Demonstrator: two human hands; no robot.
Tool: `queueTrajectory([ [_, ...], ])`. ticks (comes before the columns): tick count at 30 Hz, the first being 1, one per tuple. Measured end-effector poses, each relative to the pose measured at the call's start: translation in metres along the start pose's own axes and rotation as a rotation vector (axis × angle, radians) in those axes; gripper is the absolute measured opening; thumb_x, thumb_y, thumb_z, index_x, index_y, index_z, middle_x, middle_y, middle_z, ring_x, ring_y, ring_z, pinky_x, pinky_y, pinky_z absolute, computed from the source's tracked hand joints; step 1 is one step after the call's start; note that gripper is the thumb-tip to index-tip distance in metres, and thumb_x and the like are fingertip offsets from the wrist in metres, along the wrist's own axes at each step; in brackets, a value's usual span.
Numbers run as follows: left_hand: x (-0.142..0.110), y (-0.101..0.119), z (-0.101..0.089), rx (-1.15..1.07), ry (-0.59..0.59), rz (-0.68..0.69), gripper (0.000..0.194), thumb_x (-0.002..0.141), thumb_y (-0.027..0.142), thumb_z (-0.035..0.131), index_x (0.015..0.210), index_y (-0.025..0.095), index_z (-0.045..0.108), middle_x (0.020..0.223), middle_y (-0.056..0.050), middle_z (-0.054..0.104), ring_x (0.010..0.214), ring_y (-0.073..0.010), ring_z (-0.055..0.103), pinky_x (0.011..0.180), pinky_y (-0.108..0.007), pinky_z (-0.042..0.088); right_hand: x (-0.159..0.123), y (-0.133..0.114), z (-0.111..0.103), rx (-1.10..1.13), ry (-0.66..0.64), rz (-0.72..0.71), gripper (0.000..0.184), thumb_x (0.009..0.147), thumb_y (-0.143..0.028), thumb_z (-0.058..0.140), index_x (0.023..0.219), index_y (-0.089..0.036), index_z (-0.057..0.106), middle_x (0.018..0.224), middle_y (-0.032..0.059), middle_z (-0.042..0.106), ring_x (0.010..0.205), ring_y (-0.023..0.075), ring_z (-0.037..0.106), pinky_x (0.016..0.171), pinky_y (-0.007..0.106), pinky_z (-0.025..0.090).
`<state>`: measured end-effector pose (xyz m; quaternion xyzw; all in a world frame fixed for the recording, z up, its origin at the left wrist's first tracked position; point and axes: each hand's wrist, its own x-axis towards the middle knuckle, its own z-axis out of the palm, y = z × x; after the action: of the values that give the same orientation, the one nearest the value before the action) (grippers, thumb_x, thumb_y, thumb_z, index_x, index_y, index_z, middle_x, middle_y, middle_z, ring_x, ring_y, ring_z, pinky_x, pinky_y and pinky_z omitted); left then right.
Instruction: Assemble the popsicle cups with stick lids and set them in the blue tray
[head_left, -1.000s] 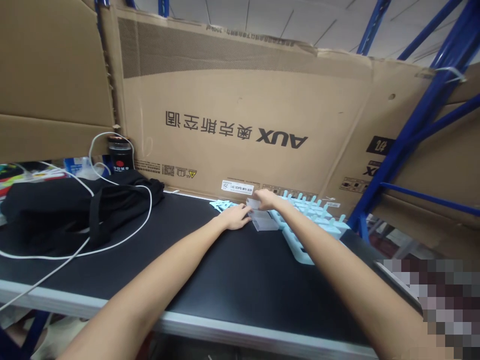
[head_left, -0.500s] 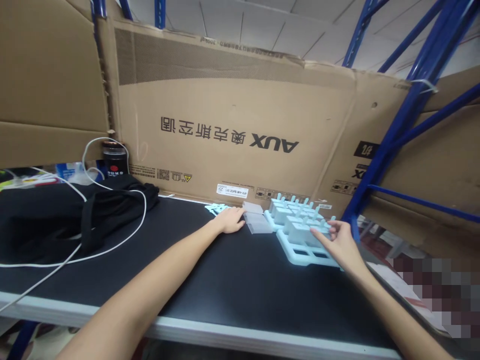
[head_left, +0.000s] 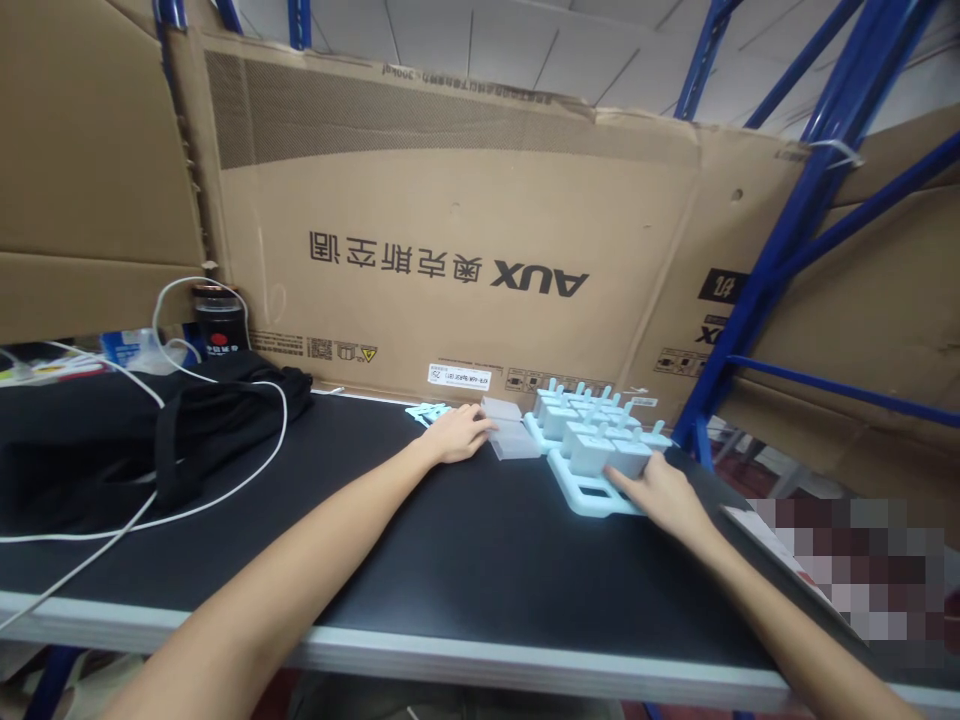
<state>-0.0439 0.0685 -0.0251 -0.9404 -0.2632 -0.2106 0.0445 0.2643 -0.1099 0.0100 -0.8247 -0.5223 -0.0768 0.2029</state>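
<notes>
Light blue popsicle moulds (head_left: 587, 455) with upright stick handles stand in rows in light blue racks (head_left: 576, 495) at the right of the table. My right hand (head_left: 664, 495) grips a mould at the front right corner, thumb on its near face, other fingers partly hidden behind. My left hand (head_left: 457, 435) lies on the table with fingers loosely stretched, fingertips at the edge of clear plastic covers (head_left: 516, 441). Just behind that hand is a small pile of flat light blue pieces (head_left: 424, 412).
A black bag (head_left: 90, 440) and a white cable (head_left: 255, 480) cover the left of the black table (head_left: 450, 570). A dark jar (head_left: 222, 320) stands behind them. A large cardboard panel (head_left: 420, 200) walls the back, and a blue metal post (head_left: 780, 240) rises at the right.
My right hand has closed in on the front right mould, now covering one of the rack's front openings. My left hand stays beside the clear covers. The view has shifted slightly.
</notes>
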Motion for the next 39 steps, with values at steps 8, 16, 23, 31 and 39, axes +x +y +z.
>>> queueTrajectory([
  [8, -0.001, 0.0, -0.004, -0.013, 0.031, 0.007, 0.042, 0.099, 0.046, 0.03, 0.128, 0.028, 0.055, 0.127, -0.007, 0.054, 0.115, -0.0254, 0.051, 0.1, -0.041, 0.04, -0.012, -0.017, -0.008, -0.133, -0.062, 0.034, 0.067, 0.086, -0.058, 0.045, 0.119, 0.0, 0.045, 0.104, 0.028, 0.066, 0.102, 0.039, 0.065, 0.079, 0.041, 0.049],
  [16, -0.033, -0.051, -0.019, -0.021, 0.101, -0.248, 0.036, 0.096, 0.041, 0.035, 0.116, 0.024, 0.059, 0.125, -0.008, 0.056, 0.116, -0.026, 0.052, 0.103, -0.043, 0.04, -0.005, -0.007, -0.007, -0.046, -0.002, 0.082, 0.073, 0.086, -0.064, 0.04, 0.122, -0.001, 0.039, 0.099, 0.0276, 0.067, 0.095, 0.0368, 0.068, 0.075, 0.039, 0.049],
  [23, -0.073, -0.095, -0.028, -0.048, -0.042, -0.365, 0.04, 0.086, 0.029, 0.044, 0.124, 0.026, 0.057, 0.135, -0.005, 0.054, 0.126, -0.0254, 0.047, 0.108, -0.043, 0.038, 0.006, -0.051, -0.068, 0.042, 0.178, 0.041, 0.058, 0.082, -0.059, 0.046, 0.114, -0.011, 0.047, 0.105, 0.0254, 0.066, 0.095, 0.0364, 0.066, 0.073, 0.037, 0.048],
  [31, -0.073, -0.104, -0.021, -0.081, -0.049, -0.359, 0.035, 0.091, 0.044, 0.046, 0.115, 0.027, 0.064, 0.13, -0.005, 0.061, 0.123, -0.0253, 0.052, 0.104, -0.04, 0.041, 0.037, -0.197, -0.037, -0.007, -0.256, -0.403, 0.06, 0.084, -0.053, 0.044, 0.124, -0.008, 0.043, 0.115, 0.0259, 0.064, 0.1, 0.036, 0.064, 0.076, 0.039, 0.048],
  [39, -0.071, -0.11, -0.02, -0.109, 0.009, -0.301, 0.03, 0.089, 0.045, 0.051, 0.103, 0.024, 0.069, 0.114, -0.005, 0.068, 0.109, -0.0239, 0.061, 0.096, -0.035, 0.045, 0.06, -0.264, 0.019, -0.261, -0.293, -0.551, 0.073, 0.078, -0.064, 0.05, 0.133, -0.015, 0.049, 0.128, 0.0204, 0.061, 0.118, 0.0389, 0.057, 0.094, 0.05, 0.044],
])
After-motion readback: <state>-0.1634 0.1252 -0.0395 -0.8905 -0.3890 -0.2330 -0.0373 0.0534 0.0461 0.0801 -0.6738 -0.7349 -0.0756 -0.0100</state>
